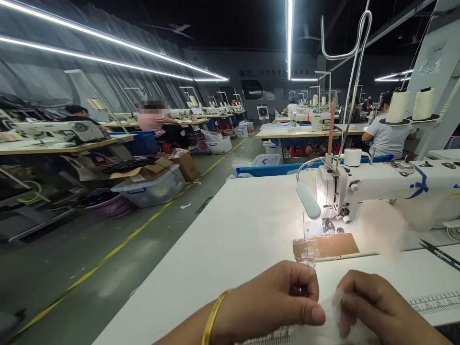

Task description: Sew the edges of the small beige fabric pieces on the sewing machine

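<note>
Both hands are low in the head view, over the front of a white sewing table. My left hand (276,299), with a gold bangle at the wrist, has its fingers curled and the thumb tip near the index finger. Close by on the right, my right hand (373,304) pinches a thin, see-through whitish sheet (332,311), which spreads below and between the hands. Beyond them stands a white sewing machine (391,179). A tan strip (334,245) with a shiny clear part at its left end lies in front of the needle area.
A ruler (436,302) and dark thread snips (442,255) lie at the right. The tabletop's left edge (161,256) borders a floor aisle. Thread cones (397,108) stand at the back right. Plastic bins (154,187) and several people at other machines are farther off.
</note>
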Demonstrator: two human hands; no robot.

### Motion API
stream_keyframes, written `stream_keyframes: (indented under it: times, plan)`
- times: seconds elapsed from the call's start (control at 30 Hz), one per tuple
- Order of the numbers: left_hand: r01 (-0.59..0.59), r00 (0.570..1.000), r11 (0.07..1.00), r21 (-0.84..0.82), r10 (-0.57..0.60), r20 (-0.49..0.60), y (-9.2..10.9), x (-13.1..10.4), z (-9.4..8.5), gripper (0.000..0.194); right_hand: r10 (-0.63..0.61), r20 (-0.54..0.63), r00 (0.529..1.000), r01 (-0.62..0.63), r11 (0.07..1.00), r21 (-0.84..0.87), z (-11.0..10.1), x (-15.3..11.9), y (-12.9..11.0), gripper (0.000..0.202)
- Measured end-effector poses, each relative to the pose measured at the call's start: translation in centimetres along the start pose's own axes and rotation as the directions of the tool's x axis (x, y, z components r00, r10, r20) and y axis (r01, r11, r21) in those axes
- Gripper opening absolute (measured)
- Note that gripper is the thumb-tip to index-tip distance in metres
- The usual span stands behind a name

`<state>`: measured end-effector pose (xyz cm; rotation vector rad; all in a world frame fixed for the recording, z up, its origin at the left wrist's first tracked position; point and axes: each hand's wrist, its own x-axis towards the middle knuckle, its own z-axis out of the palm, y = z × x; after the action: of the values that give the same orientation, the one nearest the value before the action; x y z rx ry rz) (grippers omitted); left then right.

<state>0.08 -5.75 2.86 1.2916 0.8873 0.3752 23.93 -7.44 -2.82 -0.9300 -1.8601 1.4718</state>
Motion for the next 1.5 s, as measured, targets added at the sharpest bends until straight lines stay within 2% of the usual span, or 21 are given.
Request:
stream_keyframes:
  times: [0.13,0.27,0.33,0.5,0.67,0.87,1.1,1.33,1.5]
  plan:
    - [0.020,0.999,0.993,-0.115,-0.023,-0.025,-1.2,2.4,-1.9,0.055,0.094,-0.016,0.995,-0.094,0.995,0.027,-1.4,1.6,0.6,0.048]
    - [-0.035,0.996,0.997,-0.069,0.029,-0.079,-2.2,4.9,-3.2,0.051,0.126,-0.036,0.991,-0.119,0.982,0.143,-2.5,3.7,1.6,0.055]
    - [-0.063,0.994,0.998,-0.002,0.062,-0.088,-2.1,5.5,-3.6,0.046,0.102,-0.037,0.994,-0.094,0.980,0.178,-2.9,4.5,1.8,0.050]
    - [-0.099,0.989,0.984,0.150,0.114,-0.093,-1.1,6.2,-4.3,0.036,0.100,-0.117,0.988,-0.088,0.991,0.100,-3.2,6.1,2.4,0.031]
    - [-0.115,0.983,0.980,0.162,0.136,-0.124,-1.2,7.2,-4.3,0.040,0.074,-0.138,0.988,-0.053,0.987,0.149,-3.2,6.5,3.4,0.027]
    - [-0.151,0.958,0.969,0.195,0.192,-0.212,-1.5,7.5,-3.9,0.034,0.077,-0.199,0.977,-0.037,0.980,0.195,-3.3,6.1,3.8,0.034]
    - [-0.126,0.960,0.978,0.168,0.163,-0.226,-1.5,7.3,-3.5,0.040,0.042,-0.223,0.974,-0.003,0.985,0.173,-3.1,6.3,4.1,0.029]
    - [-0.153,0.951,0.970,0.190,0.197,-0.239,-1.8,7.3,-3.6,0.037,0.044,-0.259,0.965,0.006,0.983,0.186,-2.7,6.1,3.6,0.037]
    - [-0.152,0.949,0.973,0.174,0.193,-0.250,-1.6,7.2,-3.4,0.037,0.065,-0.304,0.951,-0.011,0.984,0.177,-2.6,6.2,3.7,0.027]
